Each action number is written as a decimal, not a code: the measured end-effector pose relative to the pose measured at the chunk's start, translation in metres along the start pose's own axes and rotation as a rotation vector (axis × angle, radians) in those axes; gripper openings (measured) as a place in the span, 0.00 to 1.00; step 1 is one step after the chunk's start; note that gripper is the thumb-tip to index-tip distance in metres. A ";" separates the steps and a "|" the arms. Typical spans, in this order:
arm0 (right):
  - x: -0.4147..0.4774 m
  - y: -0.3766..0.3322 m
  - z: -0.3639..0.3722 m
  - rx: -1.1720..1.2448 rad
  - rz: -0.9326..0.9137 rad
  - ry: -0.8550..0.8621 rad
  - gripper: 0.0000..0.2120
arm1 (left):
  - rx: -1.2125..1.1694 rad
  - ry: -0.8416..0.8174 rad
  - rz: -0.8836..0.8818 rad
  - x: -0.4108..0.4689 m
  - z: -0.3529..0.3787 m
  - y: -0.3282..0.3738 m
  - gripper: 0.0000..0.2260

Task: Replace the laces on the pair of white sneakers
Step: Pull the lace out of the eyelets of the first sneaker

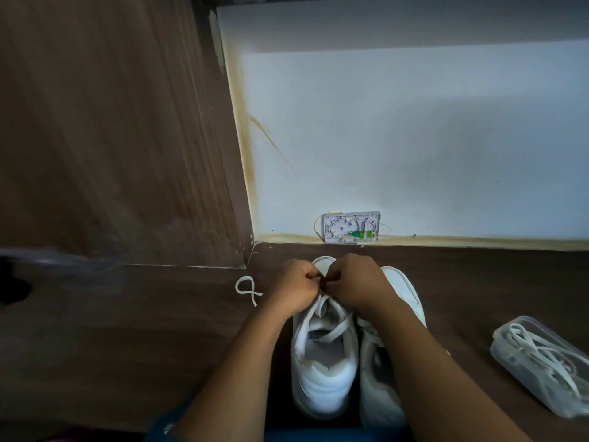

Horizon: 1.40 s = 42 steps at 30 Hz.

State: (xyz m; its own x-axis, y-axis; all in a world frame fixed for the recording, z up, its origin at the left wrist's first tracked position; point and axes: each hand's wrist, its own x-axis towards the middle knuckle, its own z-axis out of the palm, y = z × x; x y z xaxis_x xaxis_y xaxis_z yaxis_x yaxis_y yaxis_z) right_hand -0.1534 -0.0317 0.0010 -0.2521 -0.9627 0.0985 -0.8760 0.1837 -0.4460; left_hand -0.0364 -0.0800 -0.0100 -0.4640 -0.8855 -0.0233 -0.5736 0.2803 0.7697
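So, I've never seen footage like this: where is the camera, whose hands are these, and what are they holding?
No machine here: one camera sits on a person's head, looking down at their bare hands. The left hand and right hand both pinch a white lace near the front eyelets of the left sneaker; the right sneaker stands beside it. On the dark wood-look surface lie a loose lace end and a clear plastic box holding more laces.
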 end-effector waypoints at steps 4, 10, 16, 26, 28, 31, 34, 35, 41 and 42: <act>0.003 0.000 0.003 -0.035 0.014 0.018 0.06 | 0.016 -0.002 -0.038 0.003 -0.001 0.001 0.12; 0.006 0.002 0.010 -0.161 -0.012 -0.040 0.11 | -0.167 -0.003 -0.099 0.004 -0.005 -0.002 0.09; 0.003 -0.001 0.007 -0.058 0.048 0.022 0.11 | -0.109 -0.051 0.005 0.007 0.008 -0.008 0.11; -0.003 0.002 -0.009 0.454 0.241 -0.014 0.11 | -0.359 0.074 -0.005 0.018 0.023 -0.011 0.14; -0.003 0.003 -0.008 0.169 0.175 -0.029 0.09 | -0.466 0.112 -0.070 0.016 0.022 -0.005 0.12; -0.002 0.000 -0.004 0.041 0.125 -0.007 0.04 | -0.520 0.106 -0.183 0.013 0.022 0.000 0.09; 0.000 -0.002 0.000 0.003 0.115 0.054 0.06 | -0.548 -0.001 -0.206 0.008 0.017 0.003 0.11; 0.000 -0.005 -0.001 0.092 0.125 0.121 0.05 | -0.537 -0.049 -0.187 0.007 0.015 0.003 0.12; 0.000 -0.014 -0.007 0.650 0.147 0.246 0.11 | -0.546 -0.134 -0.077 0.001 0.019 0.006 0.15; -0.001 -0.012 -0.007 0.669 0.141 0.232 0.12 | -0.549 -0.137 -0.071 0.002 0.019 0.006 0.15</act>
State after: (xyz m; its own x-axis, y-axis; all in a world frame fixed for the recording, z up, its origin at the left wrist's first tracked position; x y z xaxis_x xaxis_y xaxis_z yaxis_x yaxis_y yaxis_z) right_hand -0.1455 -0.0320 0.0125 -0.4899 -0.8582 0.1530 -0.4079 0.0707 -0.9103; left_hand -0.0531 -0.0730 -0.0177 -0.5415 -0.8288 -0.1410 -0.1879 -0.0442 0.9812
